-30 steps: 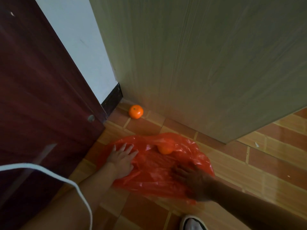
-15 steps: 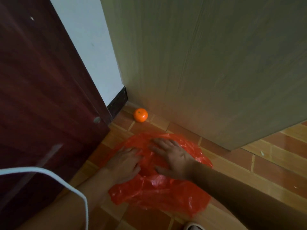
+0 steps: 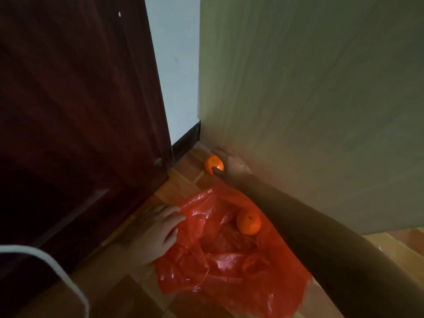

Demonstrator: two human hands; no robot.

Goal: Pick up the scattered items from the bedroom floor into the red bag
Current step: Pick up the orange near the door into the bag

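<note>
At the far left we note a dark red-brown wooden door (image 3: 75, 111), its lower edge running diagonally down to the tiled brown floor (image 3: 119, 292). Beside it our left hand (image 3: 158, 232) lies with fingers spread and fairly straight, pressing the near-left rim of the crumpled red plastic bag (image 3: 220, 260) flat against the floor; it grips nothing that we can see.

Inside the bag, toward its far side, sits one small round orange fruit (image 3: 249, 222).

Beyond the bag, in the corner where the dark skirting (image 3: 185, 141) meets the pale green-grey wood-grain panel (image 3: 309, 99), lies the second small orange fruit (image 3: 213, 164), on the floor and outside the bag. Our right hand (image 3: 231, 166) is at it: the thumb shows across its near face and the fingers curl round the far side, close against the panel. We judge the grasp formed, though lift has not begun.

The return path runs straight back toward us, from corner to bag mouth. The fruit is round, so no axis matters. Room is tight on the right, where the panel crowds the knuckles; the left side, toward the door, is open floor.
</note>
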